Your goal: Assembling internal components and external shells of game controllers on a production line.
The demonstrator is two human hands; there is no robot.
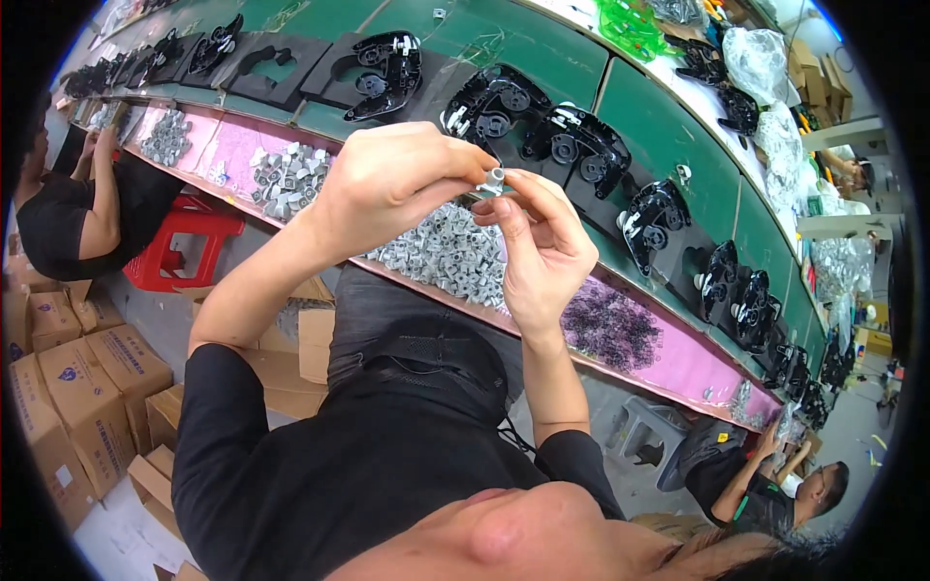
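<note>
A small grey plastic fitting (493, 181) with a round tubular top is held up above the bench. My left hand (407, 174) pinches it from the left with thumb and fingertips. From the other side my right hand (547, 247) closes its thumb and fingers on the same fitting. Beneath my hands a heap of small grey parts (441, 254) lies on the pink bench strip. Left of it is a pile of larger grey pieces (291, 179). To the right spreads a pile of tiny black parts (610, 324), too small to make out.
Beyond the strip, a green belt (668, 126) carries black mechanical assemblies (578, 145), several on dark foam pads. Co-workers sit at far left (77, 203) and lower right (765, 484). A red stool (184, 247), a grey stool (644, 431) and cardboard boxes (87, 407) stand around.
</note>
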